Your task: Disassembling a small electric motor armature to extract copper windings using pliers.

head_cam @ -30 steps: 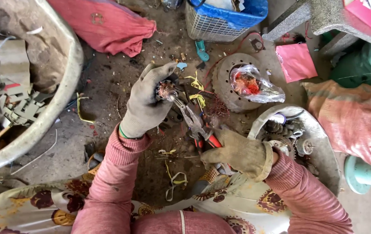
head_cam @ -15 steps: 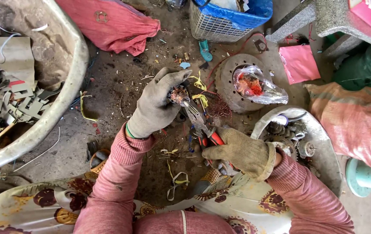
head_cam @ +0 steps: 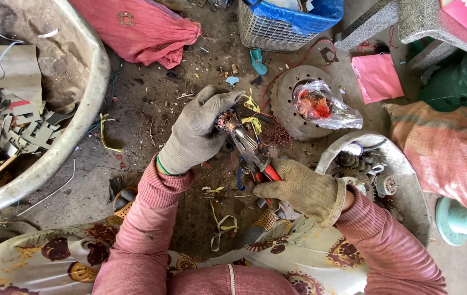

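At frame centre, the gloved left hand [head_cam: 194, 134] clamps a small motor part [head_cam: 226, 121]. The right hand [head_cam: 299, 189] squeezes red-handled pliers [head_cam: 251, 154], whose tips touch that part.

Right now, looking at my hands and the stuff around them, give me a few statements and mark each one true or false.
1. The left hand wears a glove and holds a small motor part. True.
2. The right hand holds a hammer. False: it holds red-handled pliers.
3. The pliers' tip is at the motor part. True.
4. The plastic bag lies inside the blue-lined basket. False: it sits on a round metal disc on the ground.
5. The big basin on the left holds water. False: it holds metal scraps.
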